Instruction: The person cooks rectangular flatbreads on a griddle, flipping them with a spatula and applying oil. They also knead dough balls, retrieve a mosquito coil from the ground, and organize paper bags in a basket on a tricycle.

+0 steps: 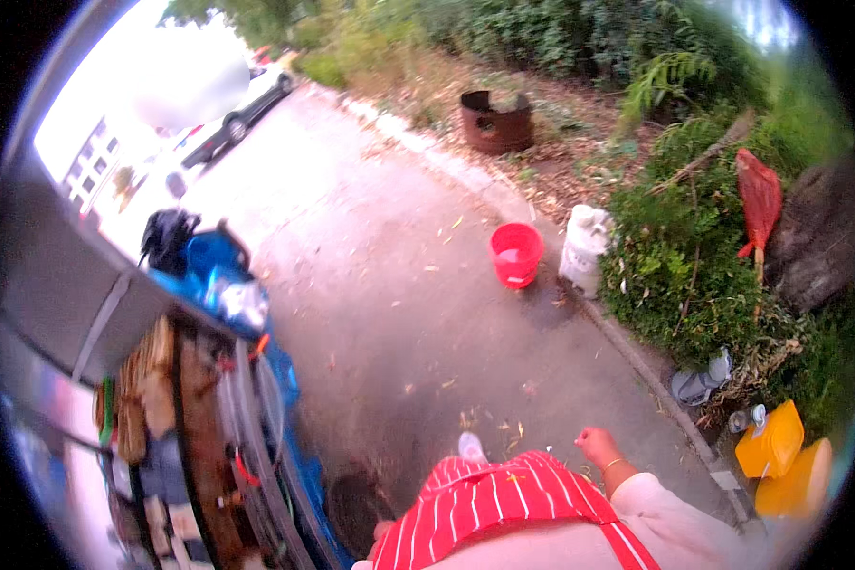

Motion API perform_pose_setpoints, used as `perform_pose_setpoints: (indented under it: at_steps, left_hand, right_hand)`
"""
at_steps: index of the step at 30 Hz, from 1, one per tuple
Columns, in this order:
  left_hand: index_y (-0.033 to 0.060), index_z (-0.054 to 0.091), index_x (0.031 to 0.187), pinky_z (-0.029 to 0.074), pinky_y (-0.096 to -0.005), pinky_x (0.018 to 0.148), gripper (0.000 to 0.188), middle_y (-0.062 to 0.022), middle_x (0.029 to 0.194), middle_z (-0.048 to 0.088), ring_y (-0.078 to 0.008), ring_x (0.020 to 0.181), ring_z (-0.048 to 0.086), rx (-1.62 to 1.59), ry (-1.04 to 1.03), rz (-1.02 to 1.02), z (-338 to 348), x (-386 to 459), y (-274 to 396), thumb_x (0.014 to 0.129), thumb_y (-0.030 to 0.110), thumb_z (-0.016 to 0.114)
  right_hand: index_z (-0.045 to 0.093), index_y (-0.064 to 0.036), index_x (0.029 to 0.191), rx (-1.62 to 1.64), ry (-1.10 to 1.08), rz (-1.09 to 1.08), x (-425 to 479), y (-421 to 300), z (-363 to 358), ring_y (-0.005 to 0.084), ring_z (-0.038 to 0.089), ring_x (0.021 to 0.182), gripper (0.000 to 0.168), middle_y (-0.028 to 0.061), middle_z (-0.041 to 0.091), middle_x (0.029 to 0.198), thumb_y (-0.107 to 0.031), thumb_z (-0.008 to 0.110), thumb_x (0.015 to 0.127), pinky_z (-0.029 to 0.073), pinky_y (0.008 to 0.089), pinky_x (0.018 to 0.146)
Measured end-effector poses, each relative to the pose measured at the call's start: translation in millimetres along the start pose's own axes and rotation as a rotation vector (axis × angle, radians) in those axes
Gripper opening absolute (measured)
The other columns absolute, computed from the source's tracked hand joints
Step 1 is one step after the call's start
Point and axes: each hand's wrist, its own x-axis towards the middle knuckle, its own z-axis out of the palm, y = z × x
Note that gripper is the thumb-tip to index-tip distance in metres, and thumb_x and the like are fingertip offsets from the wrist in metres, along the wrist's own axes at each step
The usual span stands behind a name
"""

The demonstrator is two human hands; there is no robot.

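Observation:
My right hand point(598, 445), with a bangle at the wrist, hangs over the pavement beside my red striped apron point(491, 506); its fingers look curled, and nothing is seen in them. Only a small part of my left hand point(382, 531) shows at the apron's left edge, most of it hidden. Ahead on the pavement stands a red plastic bucket point(516, 255) with some liquid in it. A white plastic jug point(586, 246) stands close to its right, at the kerb.
A blue-sided cart point(285, 377) with bags and goods runs along the left. A kerb point(641, 367) borders shrubs on the right, near yellow plastic containers point(773, 438). A rusty metal drum point(496, 125) stands beyond it; a car point(235, 125) is parked far ahead.

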Motion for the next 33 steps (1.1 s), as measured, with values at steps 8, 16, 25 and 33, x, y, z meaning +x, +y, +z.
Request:
perform_pose_setpoints:
  at_steps: [8,16,25,33]
  left_hand:
    - [0.0017,0.069,0.088,0.05,-0.0406,0.076,0.028,-0.0197,0.087,0.068,-0.033,0.083,0.065,-0.096,0.274,0.043,-241.6,157.7,151.1,0.077,0.025,0.058]
    - [0.0051,0.064,0.107,0.048,-0.0361,0.086,0.034,-0.0141,0.101,0.068,-0.0274,0.097,0.064,-0.402,0.34,0.446,-342.6,288.7,384.8,0.083,0.029,0.06]
    - [0.0127,0.062,0.115,0.046,-0.0422,0.09,0.035,-0.0117,0.107,0.067,-0.0291,0.102,0.062,0.075,0.03,0.576,-385.3,331.8,641.5,0.085,0.032,0.059]
    - [0.0138,0.061,0.116,0.046,-0.046,0.089,0.035,-0.0134,0.111,0.064,-0.0314,0.102,0.061,0.574,-0.257,0.948,-332.7,432.5,838.9,0.087,0.032,0.055]
  right_hand:
    - [0.065,-0.006,0.082,0.137,0.203,0.216,35.1,-59.1,-48.3,0.0354,0.063,0.082,0.03,0.0187,0.065,0.085,-0.035,0.064,0.081,0.048,0.0474,0.072]
    - [0.068,-0.003,0.089,-0.024,-0.02,0.258,179.7,-27.3,-17.8,0.0362,0.063,0.088,0.034,0.0187,0.066,0.092,-0.035,0.059,0.083,0.049,0.0465,0.079]
    - [0.068,-0.006,0.088,0.467,0.231,0.275,404.6,-93.1,-102.3,0.0307,0.065,0.079,0.024,0.0138,0.068,0.082,-0.029,0.059,0.084,0.051,0.0395,0.071]
    - [0.062,-0.006,0.079,0.398,0.425,0.445,506.3,-86.8,-61.2,0.016,0.06,0.056,0.021,0.0063,0.063,0.066,-0.026,0.06,0.087,0.049,0.0336,0.055]
